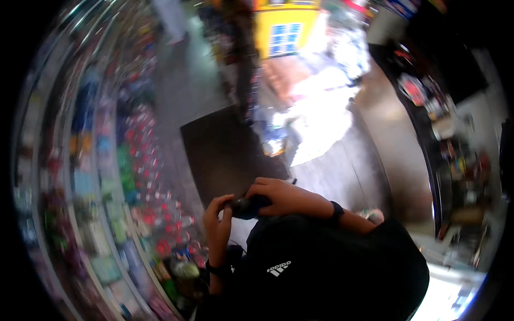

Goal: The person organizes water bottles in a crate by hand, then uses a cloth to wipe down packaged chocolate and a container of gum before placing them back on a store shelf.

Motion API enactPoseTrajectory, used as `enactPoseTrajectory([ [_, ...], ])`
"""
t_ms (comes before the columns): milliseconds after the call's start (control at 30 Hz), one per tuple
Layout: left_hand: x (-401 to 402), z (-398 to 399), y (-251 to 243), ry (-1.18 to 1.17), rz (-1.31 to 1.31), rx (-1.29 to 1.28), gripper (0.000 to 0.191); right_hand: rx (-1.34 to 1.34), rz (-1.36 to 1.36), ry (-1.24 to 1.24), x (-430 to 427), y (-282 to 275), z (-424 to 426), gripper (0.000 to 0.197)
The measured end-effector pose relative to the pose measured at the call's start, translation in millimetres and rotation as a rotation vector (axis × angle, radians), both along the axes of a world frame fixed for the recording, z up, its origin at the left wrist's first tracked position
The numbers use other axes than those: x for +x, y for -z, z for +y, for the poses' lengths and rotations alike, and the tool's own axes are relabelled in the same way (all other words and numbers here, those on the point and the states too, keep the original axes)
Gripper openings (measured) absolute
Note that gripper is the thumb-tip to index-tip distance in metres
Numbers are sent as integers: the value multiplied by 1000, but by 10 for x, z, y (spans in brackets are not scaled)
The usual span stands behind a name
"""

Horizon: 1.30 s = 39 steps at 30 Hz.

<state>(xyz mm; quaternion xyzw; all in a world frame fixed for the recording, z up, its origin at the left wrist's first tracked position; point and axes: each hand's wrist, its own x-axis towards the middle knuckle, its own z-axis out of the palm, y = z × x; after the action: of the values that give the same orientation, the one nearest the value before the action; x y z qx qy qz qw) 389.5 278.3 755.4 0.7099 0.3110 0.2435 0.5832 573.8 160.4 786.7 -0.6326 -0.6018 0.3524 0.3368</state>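
Observation:
In front of my black shirt, both hands meet on a small dark object. My right hand wraps around its right side, with the thumb below and the fingers above. At the object's left end, my left hand has its thumb and forefinger against it. Blur and shadow keep me from telling what the object is. Dark bands circle both wrists. Below the hands, a dark brown flat panel or mat lies at floor level.
Long shelves of packaged goods run down the left, with many red-capped bottles at their foot. A brown-topped counter curves along the right. A yellow box or display stands ahead beside brightly lit floor. A person's leg shows far off.

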Motion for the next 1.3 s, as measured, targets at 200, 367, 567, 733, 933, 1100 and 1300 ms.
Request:
enactPoseTrajectory([
  [200,-441,216,-87,-268,-87,-28,19,11,-40,-208,-237,46,594,29],
  [367,-701,441,-107,-498,-74,-48,19,7,62,-376,-410,56,1150,41],
  [567,-583,785,-190,-401,55,-10,20,268,37,-561,-497,67,2020,80],
  [733,-234,1407,-214,-461,165,253,17,-64,272,-698,-306,28,2826,62],
  [933,200,2492,-486,-484,290,275,17,-52,357,-647,383,-50,3859,40],
  [1100,533,3255,-780,-397,182,208,21,-376,773,-670,832,285,4659,38],
  [1300,482,4146,-744,-468,115,109,26,-503,645,-725,743,433,5427,42],
])
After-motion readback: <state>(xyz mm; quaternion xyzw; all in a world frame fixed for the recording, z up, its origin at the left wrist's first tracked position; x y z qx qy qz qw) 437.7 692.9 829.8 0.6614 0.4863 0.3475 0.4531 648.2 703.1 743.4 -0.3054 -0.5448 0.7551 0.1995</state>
